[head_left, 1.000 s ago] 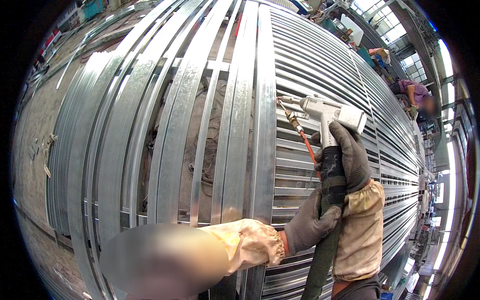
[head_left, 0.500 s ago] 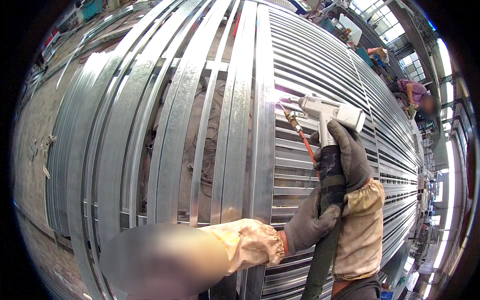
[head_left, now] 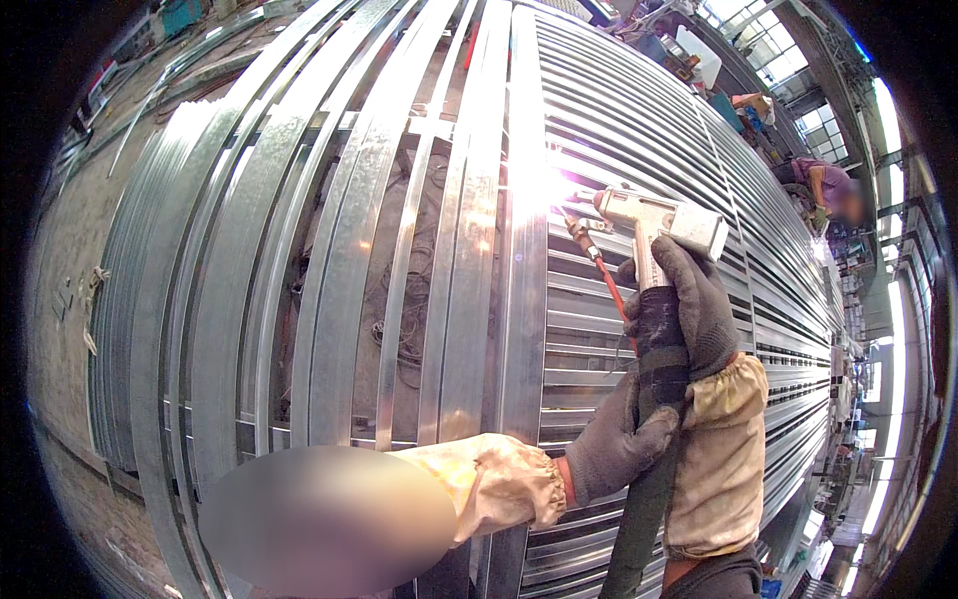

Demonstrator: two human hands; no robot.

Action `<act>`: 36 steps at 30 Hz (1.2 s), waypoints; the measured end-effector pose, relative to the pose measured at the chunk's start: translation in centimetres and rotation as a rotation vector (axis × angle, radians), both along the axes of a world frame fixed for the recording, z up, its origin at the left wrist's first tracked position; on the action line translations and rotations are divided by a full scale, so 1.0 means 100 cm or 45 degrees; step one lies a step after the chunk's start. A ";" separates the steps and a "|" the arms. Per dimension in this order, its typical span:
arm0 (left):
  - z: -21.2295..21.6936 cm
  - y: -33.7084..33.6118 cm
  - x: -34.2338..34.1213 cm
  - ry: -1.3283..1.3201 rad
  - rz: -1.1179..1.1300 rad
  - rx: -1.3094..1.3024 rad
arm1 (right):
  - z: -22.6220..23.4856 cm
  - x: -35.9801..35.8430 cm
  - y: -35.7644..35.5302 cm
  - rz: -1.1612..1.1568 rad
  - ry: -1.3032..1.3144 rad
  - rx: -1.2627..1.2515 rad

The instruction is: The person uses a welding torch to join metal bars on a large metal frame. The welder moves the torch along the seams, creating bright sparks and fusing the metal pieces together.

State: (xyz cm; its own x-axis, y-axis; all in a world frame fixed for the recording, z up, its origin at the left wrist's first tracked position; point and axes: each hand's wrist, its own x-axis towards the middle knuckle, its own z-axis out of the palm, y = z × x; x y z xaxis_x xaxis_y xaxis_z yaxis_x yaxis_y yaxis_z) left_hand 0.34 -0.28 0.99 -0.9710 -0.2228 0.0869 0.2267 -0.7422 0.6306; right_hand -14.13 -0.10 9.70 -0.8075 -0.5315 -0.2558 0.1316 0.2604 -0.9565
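A silver gun-shaped welding torch (head_left: 667,222) is held in both my gloved hands, its nozzle pointing left at a wide metal tube. My right hand (head_left: 697,304) grips the upper handle, while my left hand (head_left: 621,434) wraps the black-taped lower part and thick dark cable (head_left: 644,519). A bright white glare (head_left: 551,190) burns at the nozzle tip, hiding the contact point. Beside the nozzle, a thin orange-red hose (head_left: 611,285) runs from a brass fitting (head_left: 584,238) down along the handle. The wide upright tube (head_left: 522,329) meets the ends of many crosswise bars (head_left: 594,344).
Long galvanized tubes (head_left: 344,270) lie spaced to the left, with loose cables (head_left: 404,334) on the floor below. A stack of metal strips (head_left: 125,299) stands at the far left. At the far right a person in purple (head_left: 823,180) bends over the bars.
The small glow at the nozzle has flared into a large white glare, with reflections on the nearby tubes. The torch and both hands have barely moved.
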 end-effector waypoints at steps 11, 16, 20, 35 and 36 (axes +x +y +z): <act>-0.005 0.001 0.001 -0.019 -0.121 0.037 | 0.004 0.003 -0.001 -0.051 -0.051 0.049; -0.006 0.002 0.001 -0.007 -0.128 0.015 | 0.005 0.004 -0.001 -0.021 -0.060 0.034; -0.006 0.003 0.002 -0.001 -0.135 0.052 | 0.005 0.005 -0.003 -0.045 -0.054 0.063; -0.009 0.010 0.002 0.028 -0.090 0.027 | 0.005 0.004 0.000 -0.064 -0.054 0.056; -0.008 0.010 0.001 0.038 -0.105 0.054 | 0.005 0.004 0.000 -0.050 -0.067 0.051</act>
